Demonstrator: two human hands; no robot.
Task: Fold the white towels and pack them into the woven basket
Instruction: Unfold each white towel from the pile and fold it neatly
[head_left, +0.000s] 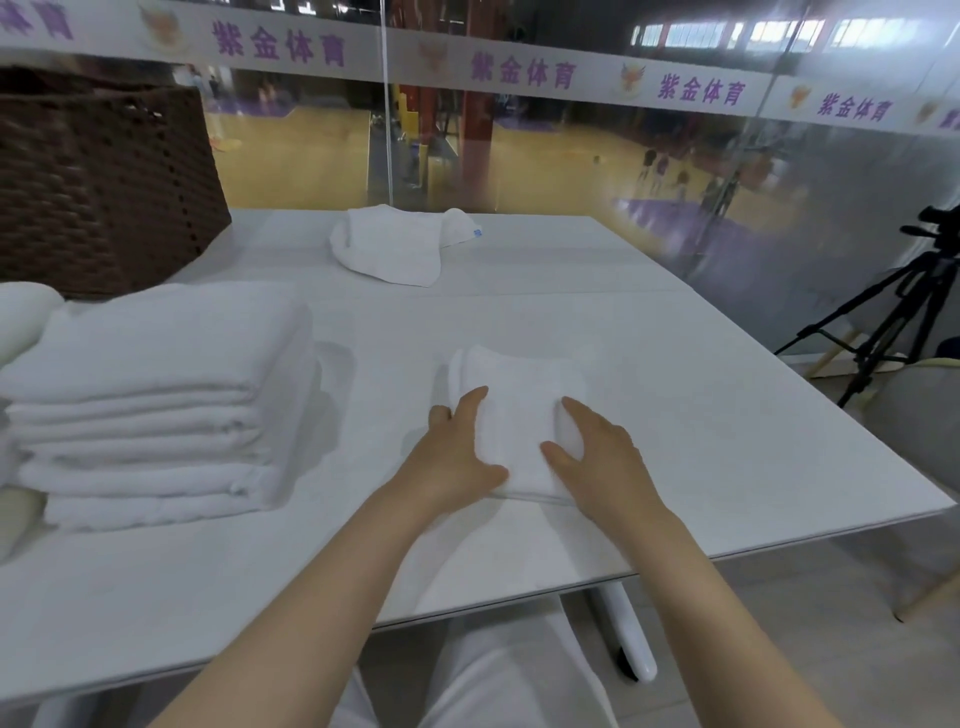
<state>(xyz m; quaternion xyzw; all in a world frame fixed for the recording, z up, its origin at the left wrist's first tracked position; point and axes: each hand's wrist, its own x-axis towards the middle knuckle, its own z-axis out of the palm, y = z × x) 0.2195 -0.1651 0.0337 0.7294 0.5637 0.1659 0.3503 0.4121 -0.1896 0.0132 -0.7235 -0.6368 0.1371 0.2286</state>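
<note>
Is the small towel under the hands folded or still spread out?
Folded. The small towel is a compact, thick rectangle with layered edges, and the left hand and right hand grip its sides on the table.

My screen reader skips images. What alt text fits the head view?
Both hands, left hand and right hand, grip a small folded towel on a white table. A towel stack and woven basket sit left.
</note>
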